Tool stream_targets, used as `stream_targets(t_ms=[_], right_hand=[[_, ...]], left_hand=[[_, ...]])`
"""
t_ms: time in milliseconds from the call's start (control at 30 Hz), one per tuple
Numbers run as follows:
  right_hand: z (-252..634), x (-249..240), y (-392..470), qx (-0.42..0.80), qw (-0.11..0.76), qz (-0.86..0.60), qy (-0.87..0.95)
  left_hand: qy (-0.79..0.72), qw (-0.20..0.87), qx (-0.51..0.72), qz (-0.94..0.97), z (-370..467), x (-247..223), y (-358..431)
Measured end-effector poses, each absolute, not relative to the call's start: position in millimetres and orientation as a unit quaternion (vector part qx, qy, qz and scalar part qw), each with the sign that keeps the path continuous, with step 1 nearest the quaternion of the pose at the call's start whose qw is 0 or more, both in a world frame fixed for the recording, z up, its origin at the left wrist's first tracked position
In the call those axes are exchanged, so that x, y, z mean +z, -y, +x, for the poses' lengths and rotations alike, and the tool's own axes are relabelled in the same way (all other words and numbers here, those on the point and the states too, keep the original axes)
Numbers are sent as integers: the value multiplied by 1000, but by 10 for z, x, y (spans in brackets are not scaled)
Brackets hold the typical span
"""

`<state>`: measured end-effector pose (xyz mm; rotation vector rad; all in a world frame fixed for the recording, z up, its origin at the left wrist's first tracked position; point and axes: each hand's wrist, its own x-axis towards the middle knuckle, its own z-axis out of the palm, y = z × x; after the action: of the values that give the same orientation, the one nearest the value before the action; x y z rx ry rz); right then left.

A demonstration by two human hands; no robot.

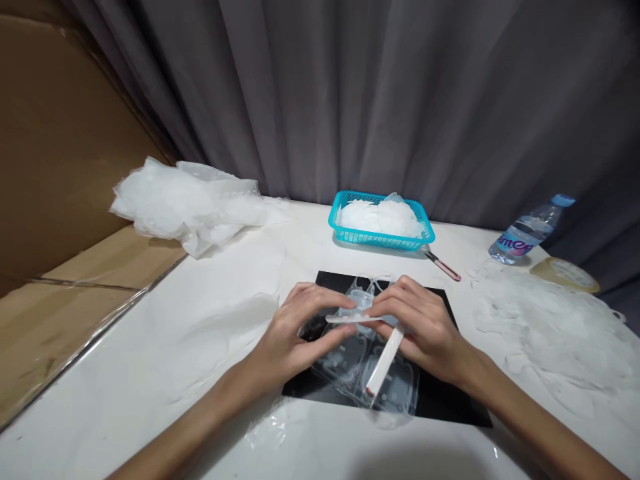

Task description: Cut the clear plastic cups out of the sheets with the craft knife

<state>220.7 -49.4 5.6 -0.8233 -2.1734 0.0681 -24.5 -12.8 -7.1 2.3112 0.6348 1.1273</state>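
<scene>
Above the black mat (pixel 450 400), a thin translucent piece (pixel 350 319) is held edge-on. The left hand (pixel 295 327) pinches one end, thumb below; the right hand (pixel 417 327) grips the other, fingers nearly closed, also retaining a white stick (pixel 385 360). Clear molded parts (pixel 345 363) overlap the mat's near edge. Open tabletop (pixel 310 247) separates mat and blue basket (pixel 383 239).

Cool brightness on the white table (pixel 220 413), glints on clear film (pixel 273 427), dim curtain (pixel 310 87), slight softness, stretched edges.
</scene>
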Motion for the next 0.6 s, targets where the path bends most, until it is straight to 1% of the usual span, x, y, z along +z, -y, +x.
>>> stream_targets(t_ms=[100,233,333,467,600], right_hand=[[2197,89,507,16,407,-327,853],[2155,134,565,-13,437,-325,839],[2117,172,624,-7,444,-311,840],[2084,214,664,42,469,-298,830],[2083,202,659,70,474,-300,825]], left_hand=[[-200,186,434,858,-265,-4,144],[-205,148,459,851,-264,53,177],[-210,158,462,847,-260,53,219],[-206,200,468,836,-247,37,269],[-192,221,480,827,-211,52,288]])
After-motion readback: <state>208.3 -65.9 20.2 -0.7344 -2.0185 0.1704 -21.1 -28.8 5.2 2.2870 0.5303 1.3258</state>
